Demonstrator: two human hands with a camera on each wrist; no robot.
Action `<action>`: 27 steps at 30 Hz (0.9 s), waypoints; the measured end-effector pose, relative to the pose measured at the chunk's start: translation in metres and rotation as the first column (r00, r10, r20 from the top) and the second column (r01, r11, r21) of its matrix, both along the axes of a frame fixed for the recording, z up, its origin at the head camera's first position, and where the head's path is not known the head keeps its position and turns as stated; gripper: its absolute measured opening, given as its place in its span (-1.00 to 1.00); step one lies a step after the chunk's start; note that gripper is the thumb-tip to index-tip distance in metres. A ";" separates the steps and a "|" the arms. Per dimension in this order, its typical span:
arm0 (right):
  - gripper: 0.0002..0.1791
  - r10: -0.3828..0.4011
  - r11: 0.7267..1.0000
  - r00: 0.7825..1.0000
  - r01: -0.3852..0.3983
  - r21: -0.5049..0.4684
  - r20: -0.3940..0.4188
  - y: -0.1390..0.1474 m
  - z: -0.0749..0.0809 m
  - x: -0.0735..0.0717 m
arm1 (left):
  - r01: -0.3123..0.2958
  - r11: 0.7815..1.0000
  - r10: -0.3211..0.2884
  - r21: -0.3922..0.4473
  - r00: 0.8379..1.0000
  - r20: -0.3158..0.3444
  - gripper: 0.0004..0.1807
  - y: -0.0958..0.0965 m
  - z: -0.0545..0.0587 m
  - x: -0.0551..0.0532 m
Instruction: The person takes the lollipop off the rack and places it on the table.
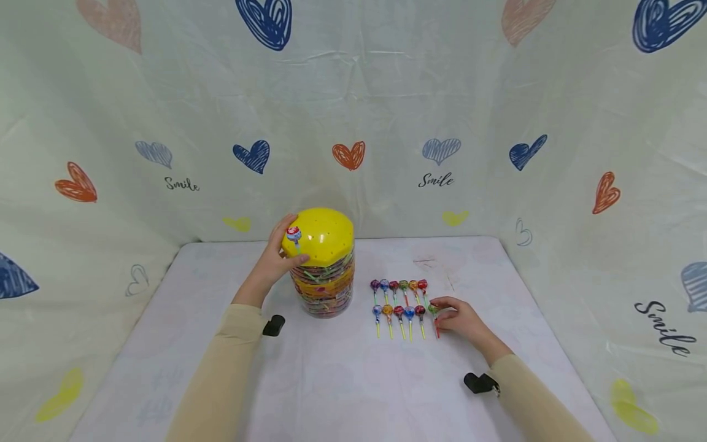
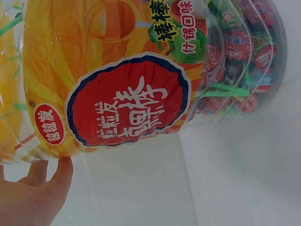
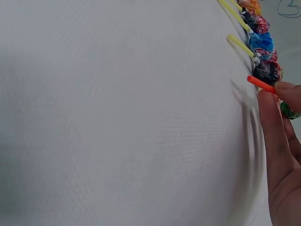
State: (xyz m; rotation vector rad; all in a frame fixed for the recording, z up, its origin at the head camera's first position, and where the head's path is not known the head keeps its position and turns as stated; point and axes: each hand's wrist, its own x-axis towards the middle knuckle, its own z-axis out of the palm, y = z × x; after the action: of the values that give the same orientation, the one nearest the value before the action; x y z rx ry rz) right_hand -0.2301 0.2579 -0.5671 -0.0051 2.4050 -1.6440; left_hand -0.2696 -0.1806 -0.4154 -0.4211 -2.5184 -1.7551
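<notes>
A clear ribbed jar full of lollipops stands upright on the table under a domed yellow lid. My left hand grips the jar at its lid, thumb in front and fingers round the far side. One lollipop with a red, white and blue wrapper shows against the lid by that thumb; whether it is stuck in the lid I cannot tell. My right hand pinches a green lollipop by its red stick, at the right end of the front row of lollipops.
Behind that row lies a second row of lollipops, heads away from me. The white table meets a hanging sheet printed with hearts at its back and sides. A black wrist device hangs by each sleeve.
</notes>
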 end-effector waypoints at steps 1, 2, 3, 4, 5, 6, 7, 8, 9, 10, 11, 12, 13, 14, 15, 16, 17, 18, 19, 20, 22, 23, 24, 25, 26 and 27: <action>-0.47 -0.005 1.000 1.000 0.005 0.004 0.005 -0.001 -0.001 0.000 | 0.001 1.000 -0.001 0.002 1.000 0.001 -0.06 0.000 0.000 0.000; -0.49 -0.010 1.000 1.000 0.010 0.006 0.011 -0.002 -0.001 -0.001 | 0.002 1.000 -0.002 0.002 1.000 0.002 -0.06 0.000 -0.001 0.000; -0.50 -0.015 1.000 1.000 0.015 0.009 0.017 -0.002 -0.002 -0.001 | 0.001 1.000 -0.001 0.001 1.000 0.003 -0.07 0.000 -0.001 -0.001; -0.50 -0.019 1.000 1.000 0.019 0.013 0.020 -0.003 -0.002 -0.002 | -0.001 1.000 0.001 0.001 1.000 0.004 -0.07 -0.001 -0.001 -0.001; -0.51 -0.024 1.000 0.999 0.023 0.015 0.025 -0.003 -0.003 -0.002 | -0.002 1.000 0.002 -0.004 1.000 0.006 -0.06 -0.001 -0.001 -0.001; -0.52 -0.022 1.000 0.999 0.021 0.018 0.026 -0.004 -0.003 -0.002 | -0.004 1.000 0.004 -0.006 1.000 0.007 -0.06 -0.001 -0.001 -0.001; -0.52 -0.020 1.000 0.999 0.020 0.021 0.026 -0.004 -0.004 -0.002 | -0.005 1.000 0.005 -0.008 1.000 0.007 -0.06 -0.001 -0.001 -0.001; -0.52 -0.022 1.000 0.999 0.021 0.020 0.029 -0.004 -0.004 -0.002 | -0.007 1.000 0.007 -0.009 1.000 0.008 -0.05 -0.001 -0.001 -0.001; -0.52 -0.027 0.999 0.999 0.026 0.021 0.033 -0.004 -0.004 -0.002 | -0.009 1.000 0.009 -0.011 1.000 0.007 -0.05 0.000 -0.001 -0.001; -0.52 -0.031 0.999 0.999 0.031 0.020 0.037 -0.005 -0.004 -0.002 | -0.008 1.000 0.008 -0.012 1.000 0.005 -0.04 0.000 -0.001 -0.001; -0.51 -0.033 0.999 0.999 0.033 0.023 0.040 -0.005 -0.005 -0.002 | -0.006 1.000 0.007 -0.012 1.000 0.003 -0.03 0.000 -0.001 -0.001; -0.51 -0.033 0.999 0.999 0.032 0.028 0.038 -0.005 -0.005 -0.002 | -0.007 1.000 0.008 -0.010 1.000 0.003 -0.04 0.000 -0.001 -0.001; -0.50 -0.039 0.999 0.998 0.038 0.032 0.042 -0.006 -0.005 -0.002 | -0.007 1.000 0.007 -0.010 1.000 0.003 -0.04 0.000 -0.001 -0.001; -0.49 -0.047 0.998 0.998 0.046 0.035 0.047 -0.006 -0.004 -0.003 | -0.006 1.000 0.006 -0.009 1.000 0.003 -0.03 0.000 -0.001 -0.002; -0.49 -0.056 0.998 0.997 0.054 0.038 0.051 -0.007 -0.004 -0.003 | -0.002 1.000 0.002 -0.008 1.000 0.002 -0.03 0.000 -0.001 -0.002; -0.48 -0.058 0.998 0.997 0.056 0.040 0.052 -0.007 -0.004 -0.003 | 0.002 1.000 -0.002 -0.006 1.000 0.004 -0.03 0.000 -0.001 -0.002; -0.48 -0.053 0.998 0.997 0.051 0.043 0.049 -0.007 -0.004 -0.003 | 0.003 1.000 -0.003 -0.003 1.000 0.009 -0.04 0.000 0.000 -0.002; -0.47 -0.047 0.998 0.998 0.045 0.045 0.047 -0.008 -0.003 -0.003 | 0.007 1.000 -0.007 -0.003 1.000 0.013 -0.04 0.001 0.004 0.001; -0.47 -0.050 0.998 0.997 0.048 0.043 0.050 -0.008 -0.003 -0.003 | 0.011 1.000 -0.011 -0.003 1.000 0.015 -0.04 0.003 0.008 0.005; -0.47 -0.052 0.998 0.997 0.050 0.042 0.051 -0.008 -0.003 -0.004 | 0.014 1.000 -0.014 -0.003 1.000 0.017 -0.05 0.004 0.013 0.008; -0.47 -0.045 0.998 0.998 0.043 0.044 0.049 -0.009 -0.004 -0.004 | 0.018 1.000 -0.018 -0.003 1.000 0.022 -0.07 0.007 0.022 0.016; -0.47 -0.043 0.998 0.998 0.041 0.047 0.047 -0.009 -0.004 -0.004 | 0.022 1.000 -0.021 -0.003 1.000 0.023 -0.07 0.008 0.026 0.019; -0.47 -0.046 0.998 0.998 0.044 0.051 0.047 -0.009 -0.005 -0.005 | 0.022 1.000 -0.022 -0.002 1.000 0.020 -0.06 0.008 0.025 0.019; -0.47 -0.051 0.997 0.998 0.048 0.053 0.047 -0.009 -0.005 -0.005 | 0.020 1.000 -0.020 -0.001 1.000 0.016 -0.06 0.007 0.021 0.015; -0.47 -0.048 0.997 0.998 0.046 0.060 0.046 -0.009 -0.005 -0.005 | 0.019 1.000 -0.019 0.000 1.000 0.011 -0.06 0.006 0.017 0.012; -0.48 -0.047 0.997 0.998 0.044 0.066 0.044 -0.009 -0.006 -0.005 | 0.016 1.000 -0.016 0.003 1.000 0.006 -0.06 0.004 0.012 0.008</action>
State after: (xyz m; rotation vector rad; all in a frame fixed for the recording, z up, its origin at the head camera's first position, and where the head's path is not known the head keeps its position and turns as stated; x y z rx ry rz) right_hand -0.2352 0.2487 -0.5727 0.0973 2.4405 -1.5666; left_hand -0.2615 -0.1766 -0.4035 -0.4384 -2.5235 -1.7674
